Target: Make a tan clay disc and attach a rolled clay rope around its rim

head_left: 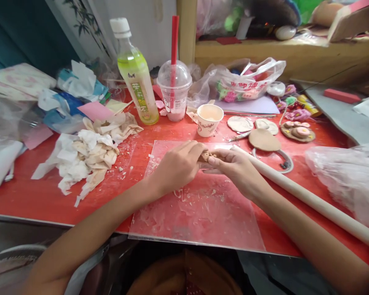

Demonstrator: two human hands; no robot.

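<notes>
Pinching a small lump of brown clay (205,155): left hand (183,163) and right hand (233,166), each grip closed on it. Lump is over clear sheet (203,221) on red counter (24,196), just in front of paper cup (207,128).

In front of the paper cup (208,127) the left hand (181,164) and right hand (235,169) met, fingers on a small lump of brown clay (206,156). A streaked clear sheet (199,223) lay on that side of the cup too. Left of the cup stood a domed tumbler (174,88) and a green bottle (137,84) — crumpled tissues (90,152) farther left; to its right, a brown disc (264,140) and a white tube (295,187).
</notes>
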